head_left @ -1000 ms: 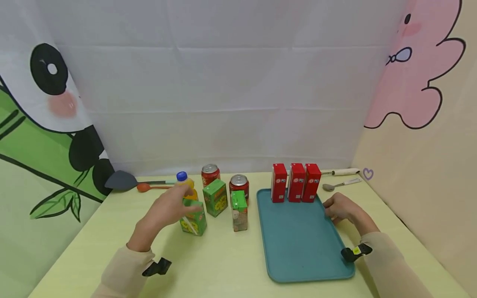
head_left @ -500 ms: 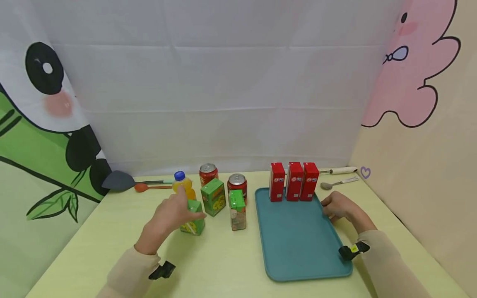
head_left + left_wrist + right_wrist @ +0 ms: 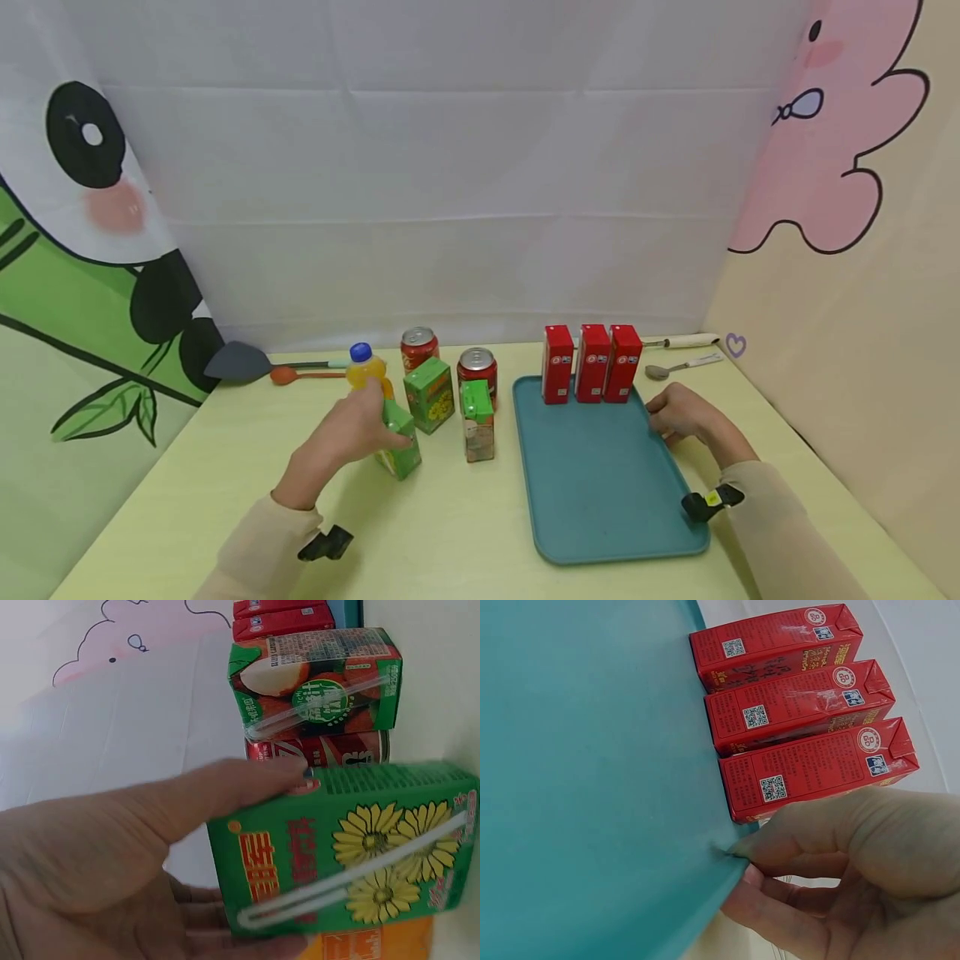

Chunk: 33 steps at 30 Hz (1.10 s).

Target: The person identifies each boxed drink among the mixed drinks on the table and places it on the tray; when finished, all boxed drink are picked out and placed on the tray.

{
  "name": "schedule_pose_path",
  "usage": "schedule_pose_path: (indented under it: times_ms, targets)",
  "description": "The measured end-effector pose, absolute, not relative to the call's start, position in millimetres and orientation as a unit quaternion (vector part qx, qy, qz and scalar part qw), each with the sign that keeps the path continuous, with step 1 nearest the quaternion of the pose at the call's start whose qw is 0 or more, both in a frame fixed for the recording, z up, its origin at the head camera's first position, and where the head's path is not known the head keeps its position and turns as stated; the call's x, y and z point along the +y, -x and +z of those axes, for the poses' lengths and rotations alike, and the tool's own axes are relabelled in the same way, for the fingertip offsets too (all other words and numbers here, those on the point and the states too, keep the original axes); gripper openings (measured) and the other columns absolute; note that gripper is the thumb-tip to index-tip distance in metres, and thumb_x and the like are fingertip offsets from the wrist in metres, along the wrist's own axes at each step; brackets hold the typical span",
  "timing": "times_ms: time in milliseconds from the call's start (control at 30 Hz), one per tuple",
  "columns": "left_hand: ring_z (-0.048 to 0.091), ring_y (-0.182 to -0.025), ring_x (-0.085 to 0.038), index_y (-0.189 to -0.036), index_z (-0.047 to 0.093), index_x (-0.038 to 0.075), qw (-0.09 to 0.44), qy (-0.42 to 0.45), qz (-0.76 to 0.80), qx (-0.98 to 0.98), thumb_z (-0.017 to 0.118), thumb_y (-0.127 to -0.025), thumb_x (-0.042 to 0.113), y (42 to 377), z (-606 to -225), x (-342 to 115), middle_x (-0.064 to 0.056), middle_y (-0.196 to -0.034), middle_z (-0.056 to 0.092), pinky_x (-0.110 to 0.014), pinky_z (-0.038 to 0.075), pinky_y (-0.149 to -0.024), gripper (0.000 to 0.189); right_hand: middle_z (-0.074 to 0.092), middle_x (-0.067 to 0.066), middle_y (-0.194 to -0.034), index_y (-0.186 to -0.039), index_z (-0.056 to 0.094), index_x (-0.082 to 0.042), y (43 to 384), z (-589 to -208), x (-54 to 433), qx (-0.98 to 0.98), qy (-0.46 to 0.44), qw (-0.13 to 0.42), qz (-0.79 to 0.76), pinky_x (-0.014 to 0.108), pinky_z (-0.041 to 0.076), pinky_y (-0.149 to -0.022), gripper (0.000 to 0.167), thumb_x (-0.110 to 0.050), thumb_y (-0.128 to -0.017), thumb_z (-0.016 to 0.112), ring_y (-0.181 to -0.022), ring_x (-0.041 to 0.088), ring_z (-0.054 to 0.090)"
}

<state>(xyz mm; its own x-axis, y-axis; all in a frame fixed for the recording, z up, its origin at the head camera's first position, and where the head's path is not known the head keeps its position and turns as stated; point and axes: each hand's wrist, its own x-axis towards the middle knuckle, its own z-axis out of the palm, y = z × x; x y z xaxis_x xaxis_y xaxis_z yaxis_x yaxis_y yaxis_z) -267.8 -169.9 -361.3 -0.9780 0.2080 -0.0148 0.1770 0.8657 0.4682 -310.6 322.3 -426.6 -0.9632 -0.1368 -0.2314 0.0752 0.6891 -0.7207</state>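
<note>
Green drink box [image 3: 407, 463] at seven o'clock in the head view, tray [image 3: 607, 483] at five, left wrist view of left hand [image 3: 112, 847] grasping the box, right wrist view of right hand [image 3: 870, 859] pinching the tray's edge, red boxes [image 3: 799, 706] at twelve o'clock from it

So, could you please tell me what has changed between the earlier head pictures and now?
The left hand has moved slightly right and now grips the leftmost green carton, which it had been reaching over. That carton has turned and shifted a little to the right. Nothing has visibly been let go. The right hand still holds the edge of the tray, and the three red cartons stay put.
</note>
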Motion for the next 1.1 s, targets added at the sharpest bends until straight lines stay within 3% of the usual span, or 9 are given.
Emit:
schedule_pose_path:
  times_ms: [133,467,700,900,1100]
  targets:
    - [0.061,-0.077,-0.019,-0.119,0.045,-0.005,0.051,-0.131,0.277,0.951,0.092,-0.070,0.024,275,-365,-174,-0.009,-0.091,0.059,-0.033,0.055,-0.066,0.074,0.056,0.037,-0.128,-0.125,0.055,0.022,311,-427,323,0.908,0.017,0.131,-0.398,0.043,0.061,-0.070,0.044,0.006,-0.084,0.061,-0.090,0.028,0.065]
    - [0.060,-0.096,-0.023,-0.136,0.047,0.000,0.062,-0.172,0.362,0.914,0.089,-0.074,0.035,289,-387,-197,-0.009,-0.110,0.062,-0.037,0.054,-0.079,0.083,0.056,0.038,-0.128,-0.126,0.054,0.022,310,-423,325,0.909,0.016,0.136,-0.393,0.043,0.061,-0.069,0.046,0.006,-0.084,0.063,-0.088,0.029,0.066]
    - [0.058,-0.114,-0.031,-0.139,0.041,-0.001,0.096,-0.216,0.476,0.847,0.088,-0.078,0.020,299,-411,-208,-0.016,-0.126,0.058,-0.043,0.053,-0.093,0.080,0.057,0.037,-0.127,-0.125,0.054,0.023,309,-426,323,0.906,0.017,0.138,-0.399,0.043,0.061,-0.070,0.043,0.007,-0.086,0.061,-0.083,0.025,0.063]
    - [0.050,-0.128,-0.036,-0.146,0.035,0.004,0.146,-0.246,0.511,0.810,0.086,-0.080,0.017,308,-422,-217,-0.017,-0.137,0.053,-0.048,0.045,-0.105,0.084,0.055,0.038,-0.129,-0.125,0.054,0.023,308,-425,322,0.908,0.016,0.136,-0.397,0.044,0.061,-0.070,0.044,0.007,-0.085,0.060,-0.085,0.027,0.064]
    - [0.043,-0.135,-0.038,-0.148,0.033,0.000,0.184,-0.269,0.544,0.773,0.081,-0.084,0.011,313,-427,-226,-0.019,-0.144,0.047,-0.040,0.042,-0.109,0.080,0.055,0.038,-0.129,-0.124,0.055,0.023,309,-424,323,0.909,0.020,0.132,-0.396,0.043,0.061,-0.069,0.043,0.006,-0.084,0.061,-0.085,0.027,0.064]
